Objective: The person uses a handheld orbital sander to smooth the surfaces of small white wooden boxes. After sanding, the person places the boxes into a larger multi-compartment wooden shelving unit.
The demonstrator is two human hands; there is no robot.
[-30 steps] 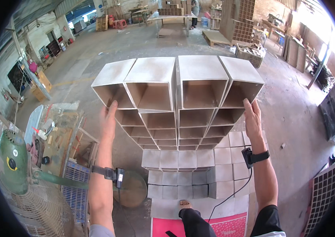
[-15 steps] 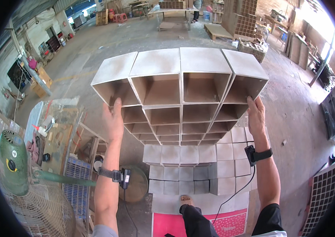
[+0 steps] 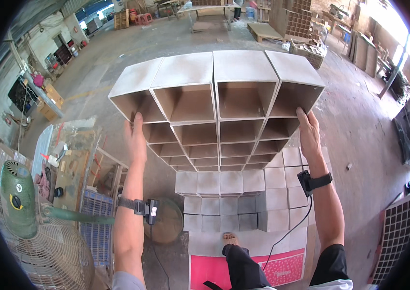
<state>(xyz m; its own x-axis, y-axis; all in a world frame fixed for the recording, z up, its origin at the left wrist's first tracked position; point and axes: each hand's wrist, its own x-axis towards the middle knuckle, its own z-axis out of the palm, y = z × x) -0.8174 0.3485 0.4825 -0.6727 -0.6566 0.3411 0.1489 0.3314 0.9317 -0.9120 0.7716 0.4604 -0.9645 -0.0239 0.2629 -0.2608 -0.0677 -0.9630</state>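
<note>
Head view: the box stack [image 3: 202,108], 4 columns wide with open fronts, is mid-scene, on the far side of lower grey boxes [image 3: 231,182]. Left hand [image 3: 136,140] and right hand [image 3: 310,135] grip opposite sides near its top — apparently bracing the columns evenly. Each thumb meets a near edge, parted from fingers along the outer side — their exact bend is hidden.
</note>
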